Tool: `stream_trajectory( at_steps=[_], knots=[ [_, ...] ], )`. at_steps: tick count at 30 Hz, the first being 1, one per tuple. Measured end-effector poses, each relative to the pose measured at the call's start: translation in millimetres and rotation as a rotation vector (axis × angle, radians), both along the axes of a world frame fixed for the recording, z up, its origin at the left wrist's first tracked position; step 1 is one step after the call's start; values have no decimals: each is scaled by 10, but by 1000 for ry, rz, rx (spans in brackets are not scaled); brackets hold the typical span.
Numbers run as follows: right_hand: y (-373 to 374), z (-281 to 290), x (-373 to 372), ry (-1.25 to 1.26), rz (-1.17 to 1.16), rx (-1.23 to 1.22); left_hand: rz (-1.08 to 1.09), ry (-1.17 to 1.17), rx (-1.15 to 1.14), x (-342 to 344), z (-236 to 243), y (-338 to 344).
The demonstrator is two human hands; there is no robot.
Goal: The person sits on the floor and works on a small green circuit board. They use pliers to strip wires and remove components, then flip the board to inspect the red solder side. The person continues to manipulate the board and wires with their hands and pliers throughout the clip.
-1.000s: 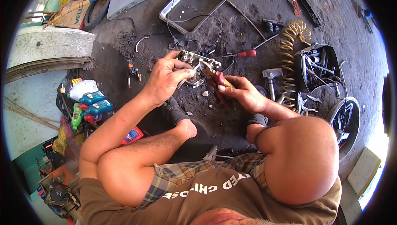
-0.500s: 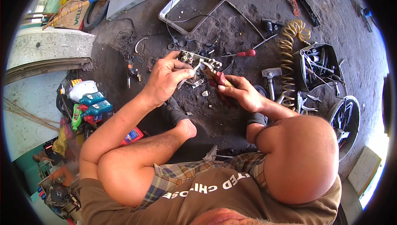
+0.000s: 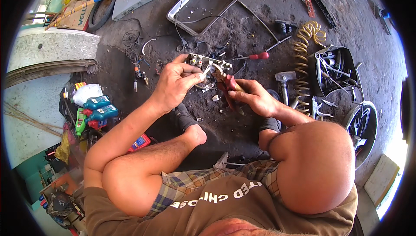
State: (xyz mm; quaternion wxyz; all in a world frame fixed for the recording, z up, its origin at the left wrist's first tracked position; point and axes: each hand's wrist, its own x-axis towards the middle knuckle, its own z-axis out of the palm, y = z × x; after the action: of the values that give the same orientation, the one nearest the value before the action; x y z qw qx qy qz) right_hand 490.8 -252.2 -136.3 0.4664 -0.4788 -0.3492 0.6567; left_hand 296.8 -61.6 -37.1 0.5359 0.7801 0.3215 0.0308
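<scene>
My left hand (image 3: 175, 82) is closed around the near-left side of a small metal plate with round coloured sockets (image 3: 197, 59), held above the floor. Between its thumb and finger runs a pale strip (image 3: 208, 69) that I cannot name for sure. Red-handled pliers (image 3: 229, 84) are in my right hand (image 3: 255, 96). Their jaws touch or nearly touch the plate's right part, and the handles look spread apart. Just beyond lies a screwdriver with a red handle (image 3: 259, 56). Small white bits, such as one white piece (image 3: 215, 97), lie on the floor below my hands.
A metal tray (image 3: 203, 6) with small parts lies ahead. Rightward are a hammer (image 3: 285, 80), a coiled yellow hose (image 3: 301, 58), a black tool box (image 3: 333, 71) and a round bin of tools (image 3: 364, 127). Teal bottles (image 3: 102, 110) stand left. Thin black cables (image 3: 132, 41) lie tangled beyond.
The pliers' handles have spread wider apart in my right hand. My left hand and the plate stay almost in place.
</scene>
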Motion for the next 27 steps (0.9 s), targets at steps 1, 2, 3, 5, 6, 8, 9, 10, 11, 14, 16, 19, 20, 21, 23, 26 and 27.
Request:
stream_trajectory(
  at_steps=[1,2,3,5,6,8,9,10,11,14,16,19,20,21,23,26,27],
  knots=[
    [-4,-4,4,-19,4,-3,-8,0,22,6,-4,-3],
    [5,6,11,-39,11,1,-14,-2,51,7,12,-5],
    [11,15,16,-60,18,5,-19,-4,80,8,27,-8],
    [10,16,27,-33,32,-24,22,15,20,11,46,-35],
    [11,13,28,-19,39,-39,42,25,-12,10,48,-41],
    [13,52,37,-21,41,-33,33,35,-8,2,38,-21],
    [13,67,39,-23,41,-30,29,40,-6,0,30,-12],
    [11,65,34,-80,25,3,17,30,-13,5,24,-9],
    [10,56,25,-136,10,38,7,21,-18,11,19,-11],
    [8,82,16,-190,-14,62,-2,4,-17,13,4,-20],
    [10,78,25,-206,-14,31,-7,14,-10,17,1,-17],
    [7,34,55,-218,-2,-12,-10,22,1,9,-20,18],
    [6,52,72,-202,2,-6,-1,-1,3,-11,-65,46],
    [1,58,88,-187,7,1,9,-25,5,-27,-94,74],
    [-41,44,131,-259,-31,105,166,33,-298,-56,-103,124],
    [-61,-140,128,-324,-241,179,293,-18,-645,-103,-150,184],
    [-32,-149,129,-357,-311,146,316,-60,-744,-122,-172,207]
  ],
)
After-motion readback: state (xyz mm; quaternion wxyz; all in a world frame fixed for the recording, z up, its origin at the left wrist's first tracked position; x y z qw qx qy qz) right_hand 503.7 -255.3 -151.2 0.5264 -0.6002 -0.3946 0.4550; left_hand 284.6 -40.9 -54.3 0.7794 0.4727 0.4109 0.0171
